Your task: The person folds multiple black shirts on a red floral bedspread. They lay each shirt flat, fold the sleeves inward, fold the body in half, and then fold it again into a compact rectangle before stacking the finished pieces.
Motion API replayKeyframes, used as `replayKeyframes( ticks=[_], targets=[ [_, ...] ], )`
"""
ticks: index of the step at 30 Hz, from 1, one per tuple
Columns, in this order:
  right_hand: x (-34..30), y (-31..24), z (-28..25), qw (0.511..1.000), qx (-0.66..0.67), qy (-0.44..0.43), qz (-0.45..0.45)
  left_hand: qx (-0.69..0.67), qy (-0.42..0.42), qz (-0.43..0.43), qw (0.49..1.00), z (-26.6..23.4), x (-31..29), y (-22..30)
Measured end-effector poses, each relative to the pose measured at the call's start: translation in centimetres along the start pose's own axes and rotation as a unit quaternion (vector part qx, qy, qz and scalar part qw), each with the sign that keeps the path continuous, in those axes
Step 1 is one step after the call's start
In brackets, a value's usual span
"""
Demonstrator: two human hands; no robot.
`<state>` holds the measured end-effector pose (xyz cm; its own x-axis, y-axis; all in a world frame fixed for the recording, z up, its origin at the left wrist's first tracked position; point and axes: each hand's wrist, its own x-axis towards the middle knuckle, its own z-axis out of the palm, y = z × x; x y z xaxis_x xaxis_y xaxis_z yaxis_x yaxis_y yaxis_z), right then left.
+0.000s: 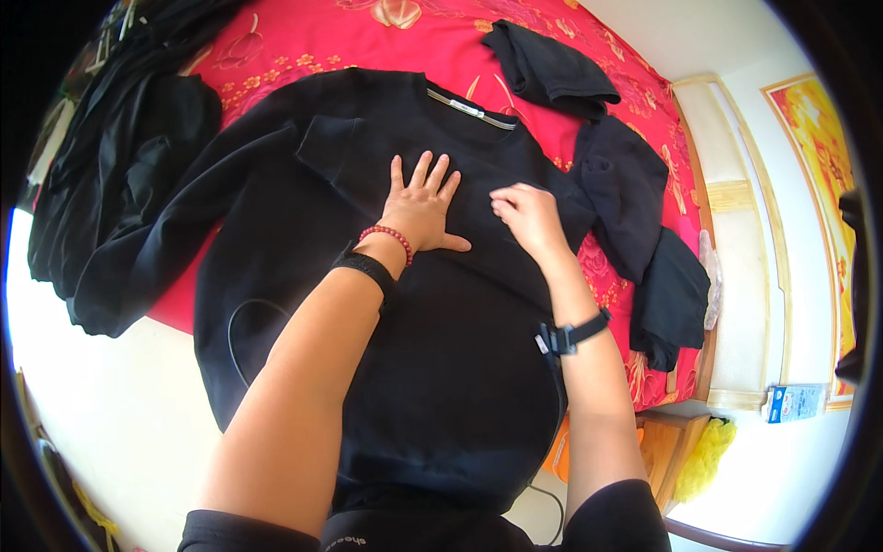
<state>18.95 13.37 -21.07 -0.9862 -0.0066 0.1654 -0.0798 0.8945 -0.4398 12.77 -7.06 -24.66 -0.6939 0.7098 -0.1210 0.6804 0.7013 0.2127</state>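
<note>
A black long-sleeved top [414,368] is spread on the red bed cover, its neckline with a pale label pointing away from me. One sleeve [175,230] stretches out to the lower left. A straight-edged flap of black cloth [328,145] lies across its upper left chest. My left hand [423,198] is pressed flat on the chest with fingers spread. To its right, my right hand [529,216] is closed over the chest, fingers curled in; whether cloth is pinched in them is hidden.
Folded dark garments [552,69] lie at the far right, with more dark clothes [625,184] beside the right shoulder. A dark heap of clothing [138,156] is at the left. The red flowered bed cover [294,41] ends at a wooden edge near the right wall.
</note>
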Motion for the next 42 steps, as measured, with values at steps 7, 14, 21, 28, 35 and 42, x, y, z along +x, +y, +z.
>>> replayKeyframes(
  ticks=[7, 14, 21, 28, 35, 42],
  targets=[
    [2.8, -1.3, 3.9, 0.985, -0.172, 0.016, -0.026, -0.001, 0.002, -0.001, 1.0, 0.2, 0.1, -0.1],
    [3.5, -1.3, 5.4, 0.957, -0.267, 0.039, -0.105, 0.001, -0.006, -0.003, 1.0, 0.0, 0.1, 0.0],
    [4.0, -0.2, 5.1, 0.994, -0.102, 0.044, -0.02, 0.002, -0.013, -0.006, 1.0, -0.2, 0.0, 0.1],
    [5.0, 0.0, 4.7, 0.993, -0.113, -0.016, 0.016, 0.002, -0.019, -0.008, 1.0, -0.3, 0.0, 0.2],
    [4.5, 0.0, 3.9, 0.976, 0.069, -0.012, 0.207, -0.005, -0.013, -0.008, 1.0, -0.3, 0.0, 0.2],
    [-8.5, 8.3, -8.6, 0.962, 0.048, 0.099, 0.251, -0.004, 0.001, -0.006, 1.0, -0.1, -0.1, 0.3]
  ],
)
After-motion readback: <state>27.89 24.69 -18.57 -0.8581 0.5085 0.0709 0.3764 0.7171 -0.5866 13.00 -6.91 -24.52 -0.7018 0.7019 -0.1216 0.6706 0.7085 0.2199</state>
